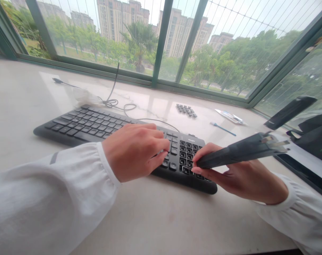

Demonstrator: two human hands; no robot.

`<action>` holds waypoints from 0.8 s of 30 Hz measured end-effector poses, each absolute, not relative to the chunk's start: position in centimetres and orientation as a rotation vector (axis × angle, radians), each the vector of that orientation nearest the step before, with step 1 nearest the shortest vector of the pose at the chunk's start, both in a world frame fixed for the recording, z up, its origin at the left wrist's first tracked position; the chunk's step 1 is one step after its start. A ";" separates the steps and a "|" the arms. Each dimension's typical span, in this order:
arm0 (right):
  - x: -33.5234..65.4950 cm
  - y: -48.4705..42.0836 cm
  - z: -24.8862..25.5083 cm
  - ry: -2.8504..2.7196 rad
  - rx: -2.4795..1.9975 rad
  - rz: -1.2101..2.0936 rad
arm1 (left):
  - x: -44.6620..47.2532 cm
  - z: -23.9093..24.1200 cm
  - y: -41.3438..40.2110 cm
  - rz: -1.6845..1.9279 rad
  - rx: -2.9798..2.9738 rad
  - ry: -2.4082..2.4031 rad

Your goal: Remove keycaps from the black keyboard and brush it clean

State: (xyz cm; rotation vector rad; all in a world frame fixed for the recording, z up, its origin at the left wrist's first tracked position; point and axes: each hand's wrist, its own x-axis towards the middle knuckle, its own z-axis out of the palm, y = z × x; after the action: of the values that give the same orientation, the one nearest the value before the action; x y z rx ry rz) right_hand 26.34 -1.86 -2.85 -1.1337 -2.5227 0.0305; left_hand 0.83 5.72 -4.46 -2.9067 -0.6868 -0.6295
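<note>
A black keyboard [86, 124] lies across a pale stone sill. My left hand [135, 150] rests on its right part, fingers curled and pressed onto the keys beside the number pad. My right hand [240, 179] grips a long dark tool [240, 151] with a metal end pointing right; its near tip touches the number pad keys. Both arms wear white sleeves.
A cluster of loose black keycaps [187, 110] lies behind the keyboard. The keyboard cable [115, 103] coils toward the window. A blue stick [222, 129] and a flat packet [230, 116] lie at the right. Dark objects [316, 136] crowd the right edge.
</note>
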 end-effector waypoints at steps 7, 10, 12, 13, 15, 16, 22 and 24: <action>26.3 -1.7 -3.0 -2.510 -1.096 0.016 | 1.0 -4.4 5.7 -0.606 -2.904 -0.706; 26.2 -1.7 -3.1 -2.487 -1.098 0.013 | 0.9 -4.4 5.7 -0.606 -2.903 -0.702; 26.0 -1.7 -3.3 -2.480 -1.100 0.001 | 0.9 -4.4 5.7 -0.611 -2.898 -0.693; 25.9 -1.7 -3.3 -2.482 -1.095 -0.006 | 0.8 -4.4 5.7 -0.613 -2.894 -0.690; 25.7 -1.9 -3.5 -2.489 -1.081 -0.032 | 0.8 -4.5 5.7 -0.618 -2.885 -0.684; 25.6 -2.0 -3.5 -2.491 -1.077 -0.046 | 0.8 -4.5 5.7 -0.619 -2.882 -0.681; 25.3 -2.1 -3.8 -2.482 -1.043 0.020 | 0.8 -4.5 5.8 -0.618 -2.868 -0.668; 25.4 -2.1 -3.9 -2.462 -1.048 0.100 | 0.8 -4.5 5.9 -0.625 -2.865 -0.662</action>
State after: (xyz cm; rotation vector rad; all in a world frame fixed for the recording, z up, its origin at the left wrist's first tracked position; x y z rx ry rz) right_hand 25.37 -2.06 -3.86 -1.0480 -2.4616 0.0998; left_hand 0.83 5.86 -4.53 -2.8654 -0.6617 -0.6254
